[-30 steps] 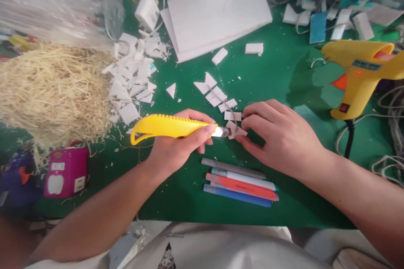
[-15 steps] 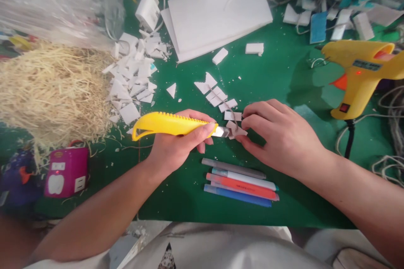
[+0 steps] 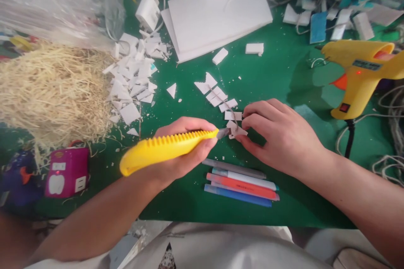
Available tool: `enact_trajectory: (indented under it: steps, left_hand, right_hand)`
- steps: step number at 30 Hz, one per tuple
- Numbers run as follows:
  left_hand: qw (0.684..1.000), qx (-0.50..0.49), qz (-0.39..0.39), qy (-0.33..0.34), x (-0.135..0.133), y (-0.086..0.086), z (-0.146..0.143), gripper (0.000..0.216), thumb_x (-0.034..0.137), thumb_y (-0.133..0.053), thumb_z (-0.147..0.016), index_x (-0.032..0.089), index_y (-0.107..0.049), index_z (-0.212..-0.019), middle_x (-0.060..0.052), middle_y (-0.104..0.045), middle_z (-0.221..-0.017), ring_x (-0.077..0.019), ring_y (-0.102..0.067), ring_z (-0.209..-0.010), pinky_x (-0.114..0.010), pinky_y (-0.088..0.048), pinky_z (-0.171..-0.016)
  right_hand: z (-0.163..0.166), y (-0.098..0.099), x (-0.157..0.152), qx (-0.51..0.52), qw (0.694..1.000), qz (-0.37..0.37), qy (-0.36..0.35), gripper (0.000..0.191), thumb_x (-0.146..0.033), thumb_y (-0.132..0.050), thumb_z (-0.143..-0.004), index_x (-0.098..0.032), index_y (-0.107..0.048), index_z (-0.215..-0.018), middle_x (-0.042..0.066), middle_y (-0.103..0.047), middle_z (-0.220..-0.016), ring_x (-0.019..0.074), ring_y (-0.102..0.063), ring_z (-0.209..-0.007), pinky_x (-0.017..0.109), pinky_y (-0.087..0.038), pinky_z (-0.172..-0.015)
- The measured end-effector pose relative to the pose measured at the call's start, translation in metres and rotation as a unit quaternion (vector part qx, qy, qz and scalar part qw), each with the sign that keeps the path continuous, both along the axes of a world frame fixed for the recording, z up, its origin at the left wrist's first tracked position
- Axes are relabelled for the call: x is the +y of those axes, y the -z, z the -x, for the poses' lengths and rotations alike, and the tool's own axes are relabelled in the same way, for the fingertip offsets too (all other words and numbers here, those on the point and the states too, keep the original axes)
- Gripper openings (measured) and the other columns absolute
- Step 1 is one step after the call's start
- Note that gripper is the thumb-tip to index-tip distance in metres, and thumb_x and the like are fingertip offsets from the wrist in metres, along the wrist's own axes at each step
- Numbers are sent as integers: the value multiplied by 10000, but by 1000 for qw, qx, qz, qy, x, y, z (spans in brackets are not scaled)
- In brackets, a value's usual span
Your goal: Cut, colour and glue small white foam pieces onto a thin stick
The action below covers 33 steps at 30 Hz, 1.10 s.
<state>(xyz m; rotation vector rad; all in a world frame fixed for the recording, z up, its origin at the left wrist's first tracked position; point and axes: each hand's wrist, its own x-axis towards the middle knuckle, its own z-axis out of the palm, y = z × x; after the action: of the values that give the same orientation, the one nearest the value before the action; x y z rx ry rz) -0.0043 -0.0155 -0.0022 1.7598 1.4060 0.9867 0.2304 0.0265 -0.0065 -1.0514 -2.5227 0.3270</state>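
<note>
A yellow box cutter (image 3: 167,151) is gripped in my left hand (image 3: 186,164), its blade pointing right. The blade tip meets a small cut white piece (image 3: 236,130) shaped like a fish head or tail. Thumb and fingers of my right hand (image 3: 280,134) pinch that piece at its right side. A thin grey cord (image 3: 225,100) runs from it up and left across a row of white foam-board segments (image 3: 216,96), ending at a notched tail-like piece (image 3: 205,84).
Several markers (image 3: 243,187) lie near the table's front. A yellow glue gun (image 3: 356,75) stands right, its red light on. White scraps (image 3: 132,80), straw (image 3: 53,92) and a magenta power adapter (image 3: 67,172) are left. White boards (image 3: 217,12) lie at the back.
The box cutter has turned: its rear end swung down and toward me, and my left hand rolled and lowered with it. The blade stays at the white piece. My right hand barely moved.
</note>
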Motion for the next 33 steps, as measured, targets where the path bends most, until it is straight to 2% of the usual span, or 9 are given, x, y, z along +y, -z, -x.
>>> enact_trajectory:
  steps: [3,8,12,17,21,25,29,33]
  left_hand:
    - [994,61,-92,20,-2,-5,-2,59,276,-713,-872,249,-705,-923,18,-812,-859,-142,-766,-687,-210,-630,-662]
    - [982,126,-117,73,1,-11,-6,62,236,-699,-871,240,-706,-933,14,-818,-863,-146,-773,-696,-213,-637,-688]
    - [976,131,-148,88,0,-12,-5,60,255,-676,-894,235,-696,-947,21,-815,-852,-134,-766,-682,-197,-635,-682]
    - [972,127,-191,54,-2,-10,2,78,225,-679,-892,209,-682,-969,19,-809,-854,-121,-749,-660,-200,-636,-665]
    - [960,88,-261,56,-2,-6,5,108,206,-685,-899,194,-675,-1006,19,-797,-829,-101,-706,-603,-199,-615,-617]
    - [958,82,-269,61,-1,-5,6,102,214,-676,-915,195,-677,-1015,20,-783,-799,-102,-684,-570,-219,-607,-590]
    - [956,78,-274,71,0,-5,8,114,229,-672,-923,187,-672,-1029,5,-787,-814,-104,-684,-570,-225,-612,-590]
    - [959,83,-264,57,0,-5,6,109,243,-684,-927,193,-670,-1023,7,-802,-858,-106,-723,-618,-205,-628,-628]
  right_hand:
    - [1,1,0,2,1000,0,3,114,-215,-602,-929,-191,-647,-827,120,-731,-978,242,-601,-831,391,-515,-678]
    - [0,1,0,-1,1000,-11,-4,131,-250,-605,-940,-196,-655,-832,116,-725,-976,237,-603,-833,374,-500,-673]
    - [-2,1,1,-6,1000,-15,-9,123,-246,-598,-941,-196,-656,-845,115,-733,-980,243,-622,-847,375,-517,-681]
    - [-2,-1,0,6,1000,-22,-11,40,-212,-648,-901,-181,-669,-916,113,-743,-995,249,-649,-850,372,-536,-673]
    - [-1,-1,0,20,998,-31,-49,129,-224,-657,-911,-163,-683,-1021,128,-739,-1030,249,-659,-878,375,-566,-701]
    - [2,2,1,20,996,-50,-77,164,-191,-625,-941,-112,-697,-1066,141,-755,-1000,234,-670,-822,367,-589,-681]
    - [2,3,2,38,994,-70,-71,182,-135,-582,-967,-95,-701,-1099,132,-780,-955,216,-704,-798,341,-608,-693]
    - [0,2,4,69,997,-18,-30,266,-125,-523,-989,-161,-703,-1181,97,-800,-950,196,-735,-799,326,-620,-713]
